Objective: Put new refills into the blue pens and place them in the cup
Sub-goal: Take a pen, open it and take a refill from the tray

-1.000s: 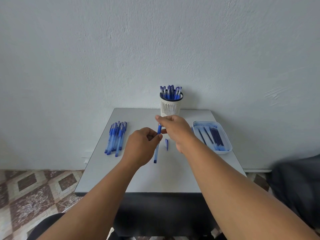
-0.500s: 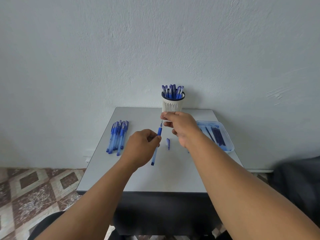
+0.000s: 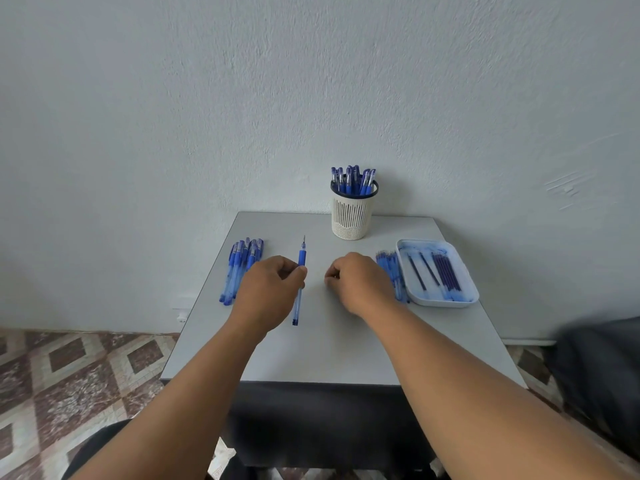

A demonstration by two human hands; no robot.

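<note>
A grey table (image 3: 346, 348) is seen from above, with two bare forearms reaching over its near edge. The left hand (image 3: 268, 292) is held over the middle of the table, its fingers curled, and a blue pen (image 3: 300, 282) is pinched between its thumb and fingertips. The pen is held almost upright in the view, its uncapped tip pointed toward the far edge and its clear barrel extended back toward the near side. The right hand (image 3: 356, 280) is lowered to the table surface just right of the pen, with its fingers curled inward; whether something small is pinched under them cannot be told.

On the left, partly hidden behind the left hand, a bundle of capped blue pens (image 3: 239, 268) is laid side by side. On the right, a row of blue refills (image 3: 393, 268) is laid on the table just beside a white tray (image 3: 446, 301), in which several dark refills (image 3: 445, 271) are kept. Further back, near the wall, a cream slotted cup (image 3: 352, 216) with a dark rim is stood upright, and finished blue pens (image 3: 353, 180) are gathered inside it.
</note>
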